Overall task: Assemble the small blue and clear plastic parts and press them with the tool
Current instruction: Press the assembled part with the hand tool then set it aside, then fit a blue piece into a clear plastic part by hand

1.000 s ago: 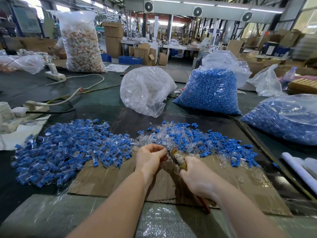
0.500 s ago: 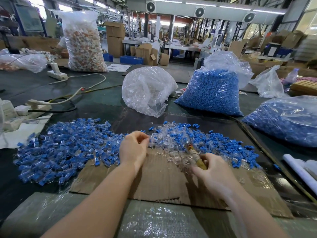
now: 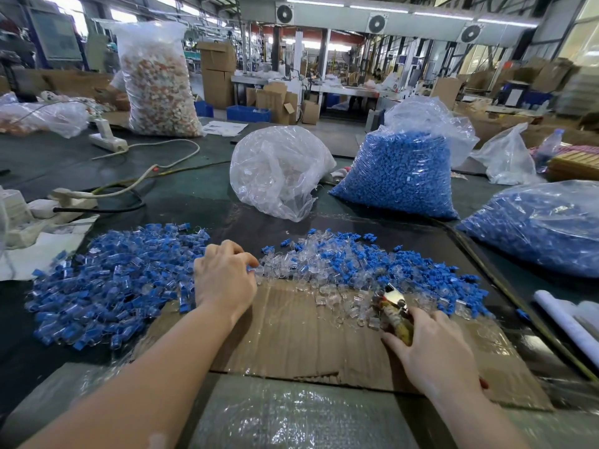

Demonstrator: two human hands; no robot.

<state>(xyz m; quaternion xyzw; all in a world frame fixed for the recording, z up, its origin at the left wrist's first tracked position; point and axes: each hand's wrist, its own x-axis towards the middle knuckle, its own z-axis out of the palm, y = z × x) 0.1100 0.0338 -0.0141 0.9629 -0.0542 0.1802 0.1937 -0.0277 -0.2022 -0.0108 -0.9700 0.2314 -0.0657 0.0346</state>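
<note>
left hand fingers curled at assembled pile edge, grip unclear, right hand gripping tool, loose parts beyond, 2 blue bags behind

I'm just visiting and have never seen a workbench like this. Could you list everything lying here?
Assembled parts pile: one, blue and clear, table's left.
Loose parts pile: one, blue and clear mixed, centre right.
Cardboard sheet: one, brown, under the hands.
Clear bag: one, nearly empty, behind the piles.
Bags of blue parts: two, right.
Tall bag: one, orange-white contents, far left.
Power strips: white, left.
Tool: one, shiny tip, yellowish handle.
Left hand: at the piles' meeting edge.
Right hand: grips the tool.
</note>
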